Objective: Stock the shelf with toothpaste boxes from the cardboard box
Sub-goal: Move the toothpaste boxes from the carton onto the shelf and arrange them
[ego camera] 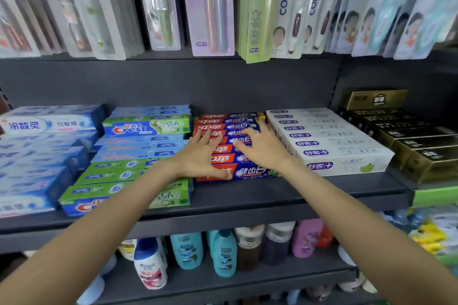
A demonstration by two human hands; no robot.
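Both hands [198,156] [262,148] flat on red-blue toothpaste boxes [238,121], neighbours flanking.

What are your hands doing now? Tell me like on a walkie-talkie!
Left hand, right hand flat, open on red-blue toothpaste boxes. Boxes on shelf. Nothing blocking.

Red-and-blue cardboard toothpaste boxes [229,126]: long, flat cartons, red at the left end with white characters, blue at the right. Laid flat, long side running left to right, in a row stepping from the far wall to the near edge. Position: middle of the dark grey metal shelf [285,193], between a green-and-blue stack on the left and a white stack on the right, touching or just beside both.
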